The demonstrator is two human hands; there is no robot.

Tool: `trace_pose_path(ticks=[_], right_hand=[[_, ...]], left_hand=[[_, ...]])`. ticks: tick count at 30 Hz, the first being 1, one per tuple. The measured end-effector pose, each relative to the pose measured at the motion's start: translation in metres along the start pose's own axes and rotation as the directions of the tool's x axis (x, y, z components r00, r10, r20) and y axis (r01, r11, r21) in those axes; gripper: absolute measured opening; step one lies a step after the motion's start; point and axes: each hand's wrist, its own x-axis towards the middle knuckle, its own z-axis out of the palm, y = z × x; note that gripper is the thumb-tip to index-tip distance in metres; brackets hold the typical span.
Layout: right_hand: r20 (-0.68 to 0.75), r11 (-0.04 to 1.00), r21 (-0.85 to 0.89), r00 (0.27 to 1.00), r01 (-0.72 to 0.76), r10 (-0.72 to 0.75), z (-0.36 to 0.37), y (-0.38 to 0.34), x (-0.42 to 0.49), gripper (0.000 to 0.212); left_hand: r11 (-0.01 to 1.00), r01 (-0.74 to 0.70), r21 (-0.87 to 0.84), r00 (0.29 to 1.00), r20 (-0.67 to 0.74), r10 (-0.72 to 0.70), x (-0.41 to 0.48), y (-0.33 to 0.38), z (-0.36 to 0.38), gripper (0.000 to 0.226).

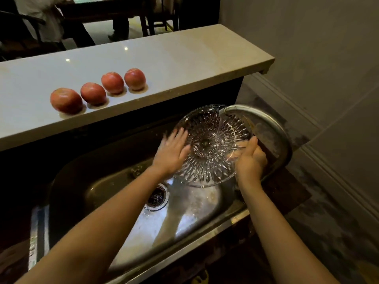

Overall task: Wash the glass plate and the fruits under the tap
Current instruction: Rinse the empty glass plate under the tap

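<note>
1. Right hand (251,158): curled around the right rim of the glass plate (211,144), fingers partly seen through the glass, carrying it tilted over the sink (184,228). Left hand (173,152): spread flat and holding nothing, palm laid against the plate's left face.
2. Glass plate: held above the right part of the sink, directly below the tap (235,109); a thin stream of water (218,128) falls from the spout onto its patterned centre.
3. Handling, as a judgement: cut glass is rigid, fairly heavy and brittle, and wet it is likely slippery. The rim is the sound place to hold; a pinch on one side alone may let it pivot, so a second supporting palm is prudent.
4. Fruits (96,93): four reddish, round pieces in a row on the table (184,56), up and to the left of the plate and well apart from it. They look firm and smooth, and could roll.
5. Edges: the tap's spout lies just beside the plate's upper rim, and the metal sink wall and a round metal tray (274,128) stand near behind it; any knock there risks a chip.
6. Open room: the basin to the lower left of the plate, around the drain (156,196), is unobstructed and allows lowering or turning the plate.
</note>
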Motion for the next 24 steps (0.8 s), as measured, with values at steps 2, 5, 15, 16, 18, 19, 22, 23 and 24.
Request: trace_pose_path(ticks=[2, 5, 15, 16, 18, 19, 22, 23, 24], right_hand=[[0.001, 0.999, -0.033, 1.000, 0.020, -0.020, 0.001, -0.003, 0.002, 0.048], [-0.002, 0.998, -0.060, 1.000, 0.020, -0.021, 0.006, -0.004, 0.000, 0.046], [0.090, 0.997, 0.006, 0.993, -0.072, 0.071, 0.011, -0.002, -0.004, 0.052], [0.080, 0.997, 0.007, 0.994, -0.079, 0.078, 0.008, -0.001, -0.003, 0.052], [0.051, 0.996, 0.017, 0.995, -0.092, 0.091, 0.003, 0.000, 0.000, 0.052], [0.035, 0.995, 0.013, 0.995, -0.094, 0.093, 0.001, 0.000, 0.002, 0.052], [-0.029, 0.996, -0.068, 0.998, -0.057, 0.055, 0.001, 0.002, 0.011, 0.051], [-0.039, 0.994, -0.107, 0.999, -0.034, 0.030, 0.003, 0.001, 0.013, 0.050], [-0.034, 0.988, -0.154, 0.999, -0.011, 0.006, 0.006, 0.002, 0.014, 0.050]], left_hand=[[0.999, 0.051, -0.008, 0.998, 0.035, -0.051, -0.032, -0.001, 0.008, 0.059], [0.999, 0.017, -0.039, 0.998, 0.067, -0.015, -0.060, 0.025, 0.009, 0.057], [0.995, -0.097, -0.007, 0.988, -0.124, 0.096, 0.058, 0.082, -0.032, 0.058], [0.997, -0.076, -0.003, 0.989, -0.124, 0.075, 0.065, 0.072, -0.034, 0.058], [1.000, -0.005, 0.010, 0.991, -0.134, 0.006, 0.066, 0.046, -0.031, 0.058], [0.999, 0.053, 0.009, 0.989, -0.139, -0.051, 0.062, 0.031, -0.028, 0.059], [0.933, 0.332, -0.142, 0.940, -0.037, -0.340, 0.027, -0.010, -0.016, 0.060], [0.881, 0.416, -0.226, 0.906, 0.015, -0.424, 0.012, -0.017, -0.012, 0.059], [0.839, 0.456, -0.297, 0.883, 0.034, -0.468, -0.004, -0.021, -0.007, 0.059]])
